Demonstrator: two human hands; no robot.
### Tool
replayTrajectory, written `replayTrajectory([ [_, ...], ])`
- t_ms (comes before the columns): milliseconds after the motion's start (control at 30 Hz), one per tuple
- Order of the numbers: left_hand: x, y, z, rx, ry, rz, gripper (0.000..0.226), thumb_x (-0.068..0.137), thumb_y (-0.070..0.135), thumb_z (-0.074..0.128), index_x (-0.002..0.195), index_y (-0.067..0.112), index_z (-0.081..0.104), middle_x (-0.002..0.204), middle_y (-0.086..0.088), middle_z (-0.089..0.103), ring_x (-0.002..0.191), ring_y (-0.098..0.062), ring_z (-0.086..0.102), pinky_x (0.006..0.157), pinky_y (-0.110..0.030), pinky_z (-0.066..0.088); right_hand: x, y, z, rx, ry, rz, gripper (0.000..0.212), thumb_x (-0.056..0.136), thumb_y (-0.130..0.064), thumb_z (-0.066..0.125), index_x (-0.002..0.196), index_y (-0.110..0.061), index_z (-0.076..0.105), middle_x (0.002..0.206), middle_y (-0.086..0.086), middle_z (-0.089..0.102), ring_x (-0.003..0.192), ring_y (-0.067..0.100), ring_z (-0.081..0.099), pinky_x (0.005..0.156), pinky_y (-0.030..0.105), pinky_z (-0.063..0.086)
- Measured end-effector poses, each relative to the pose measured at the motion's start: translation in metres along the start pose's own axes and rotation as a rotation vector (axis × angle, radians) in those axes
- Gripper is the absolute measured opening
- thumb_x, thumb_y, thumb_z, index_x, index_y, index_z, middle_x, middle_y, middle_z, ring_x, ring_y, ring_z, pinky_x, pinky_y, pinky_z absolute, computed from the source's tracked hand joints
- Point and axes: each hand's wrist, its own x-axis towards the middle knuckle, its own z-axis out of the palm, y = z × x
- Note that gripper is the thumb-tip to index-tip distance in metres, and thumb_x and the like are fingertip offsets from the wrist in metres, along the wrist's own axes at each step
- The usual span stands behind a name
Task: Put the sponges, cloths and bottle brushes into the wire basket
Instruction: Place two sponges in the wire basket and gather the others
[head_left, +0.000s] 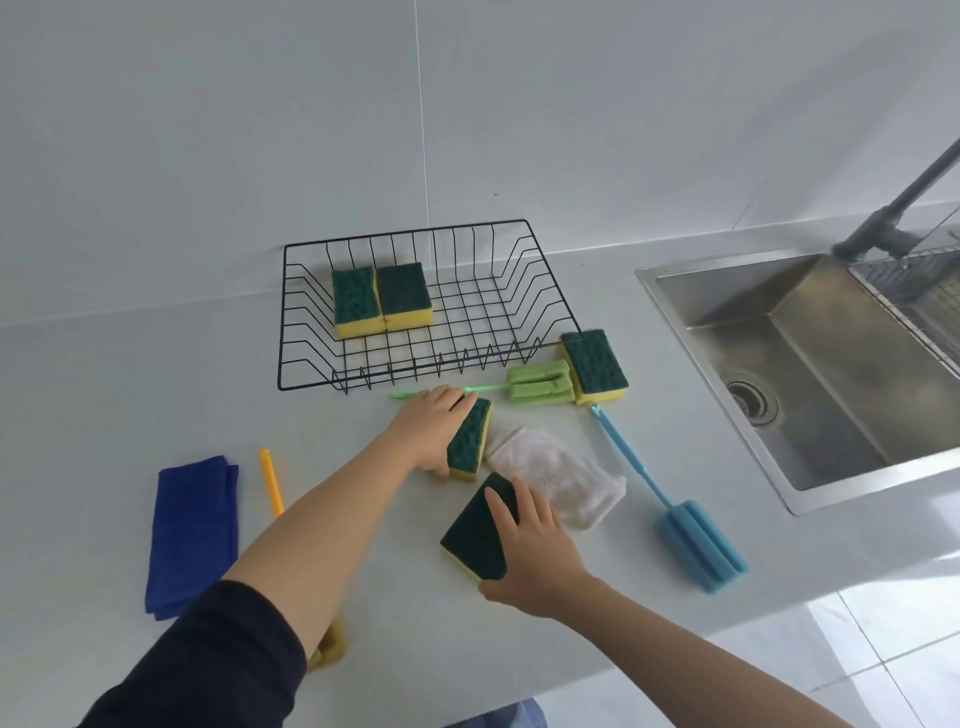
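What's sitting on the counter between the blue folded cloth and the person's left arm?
In the head view, an orange bottle brush lies between the blue folded cloth and the left arm; its handle shows, and the arm hides its lower end.

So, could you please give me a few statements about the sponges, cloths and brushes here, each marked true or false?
1. Two sponges lie inside the wire basket. True.
2. The blue cloth is in the basket. False: it lies on the counter, left of the arms.
3. The left hand grips a sponge. True.
4. The blue bottle brush is in the sink. False: it lies on the counter.
5. The right hand is on a sponge. True.
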Motion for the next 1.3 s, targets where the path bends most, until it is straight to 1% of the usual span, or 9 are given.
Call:
replayTrajectory([
  [67, -0.006, -0.001, 0.001, -0.013, 0.007, -0.007, 0.105, 0.069, 0.029, 0.075, 0.147, 0.008, 0.007, 0.150, -0.009, 0.025, 0.138, -0.025, 0.023, 0.116, -0.034, 0.023, 0.000, 0.003, -0.005, -0.003, 0.007, -0.036, 0.097, 0.074, -0.041, 0.066, 0.147, -0.023, 0.004, 0.154, 0.007, 0.006, 0.140, 0.030, 0.010, 0.115, 0.039, 0.022],
  [133, -0.014, -0.003, 0.000, -0.024, 0.025, -0.011, 0.101, 0.073, 0.029, 0.072, 0.147, 0.009, 0.007, 0.149, -0.009, 0.026, 0.137, -0.025, 0.023, 0.115, -0.033, 0.023, -0.002, 0.008, -0.012, -0.007, 0.021, -0.081, 0.097, 0.072, -0.041, 0.067, 0.146, -0.023, 0.006, 0.153, 0.004, 0.009, 0.139, 0.027, 0.012, 0.115, 0.038, 0.021],
  [267, -0.035, -0.009, -0.012, -0.019, 0.060, -0.001, 0.107, 0.068, 0.040, 0.076, 0.146, 0.010, 0.009, 0.149, -0.006, 0.026, 0.136, -0.024, 0.024, 0.115, -0.033, 0.022, -0.007, 0.017, -0.039, -0.016, 0.051, -0.172, 0.096, 0.073, -0.041, 0.067, 0.145, -0.027, 0.006, 0.153, -0.002, 0.008, 0.140, 0.023, 0.008, 0.116, 0.037, 0.018],
  [367, -0.050, -0.016, -0.030, -0.018, 0.121, -0.011, 0.108, 0.068, 0.045, 0.074, 0.147, 0.012, 0.008, 0.150, -0.004, 0.024, 0.137, -0.022, 0.022, 0.116, -0.033, 0.021, -0.007, 0.023, -0.067, -0.059, 0.083, -0.226, 0.096, 0.074, -0.040, 0.067, 0.146, -0.029, 0.004, 0.154, -0.004, 0.004, 0.141, 0.021, 0.006, 0.116, 0.035, 0.020],
  [567, -0.064, -0.045, -0.073, 0.005, 0.228, -0.112, 0.111, 0.069, 0.054, 0.070, 0.147, 0.014, 0.003, 0.153, -0.003, 0.019, 0.140, -0.021, 0.018, 0.116, -0.034, 0.021, 0.020, 0.021, -0.123, -0.130, 0.186, -0.305, 0.098, 0.072, -0.037, 0.069, 0.146, -0.024, 0.006, 0.153, 0.000, 0.006, 0.141, 0.024, 0.008, 0.115, 0.036, 0.025],
  [667, -0.062, -0.064, -0.092, 0.023, 0.266, -0.168, 0.110, 0.070, 0.056, 0.069, 0.148, 0.013, 0.003, 0.153, -0.003, 0.020, 0.140, -0.022, 0.018, 0.115, -0.033, 0.021, 0.044, 0.010, -0.151, -0.141, 0.230, -0.360, 0.099, 0.071, -0.033, 0.070, 0.146, -0.022, 0.007, 0.152, 0.003, 0.007, 0.140, 0.025, 0.007, 0.114, 0.037, 0.024],
  [867, -0.038, -0.107, -0.111, 0.022, 0.302, -0.254, 0.109, 0.066, 0.057, 0.071, 0.146, 0.011, 0.013, 0.149, -0.005, 0.028, 0.136, -0.023, 0.027, 0.113, -0.034, 0.025, 0.116, -0.008, -0.195, -0.187, 0.260, -0.399, 0.107, 0.065, -0.030, 0.073, 0.147, -0.018, 0.004, 0.149, 0.007, 0.014, 0.138, 0.027, 0.012, 0.115, 0.037, 0.023],
  [1033, -0.003, -0.139, -0.111, 0.012, 0.264, -0.298, 0.108, 0.064, 0.054, 0.072, 0.145, 0.011, 0.015, 0.146, -0.005, 0.032, 0.134, -0.023, 0.030, 0.112, -0.036, 0.029, 0.177, -0.016, -0.215, -0.229, 0.214, -0.393, 0.110, 0.064, -0.027, 0.074, 0.147, -0.016, 0.002, 0.149, 0.006, 0.015, 0.140, 0.026, 0.012, 0.116, 0.038, 0.023],
  [1300, 0.043, -0.183, -0.100, 0.002, 0.153, -0.345, 0.112, 0.066, 0.050, 0.074, 0.147, 0.009, 0.008, 0.151, -0.007, 0.025, 0.138, -0.024, 0.024, 0.114, -0.037, 0.026, 0.251, -0.022, -0.220, -0.241, 0.129, -0.426, 0.109, 0.067, -0.027, 0.076, 0.147, -0.014, 0.004, 0.153, 0.005, 0.015, 0.142, 0.024, 0.010, 0.117, 0.038, 0.020],
])
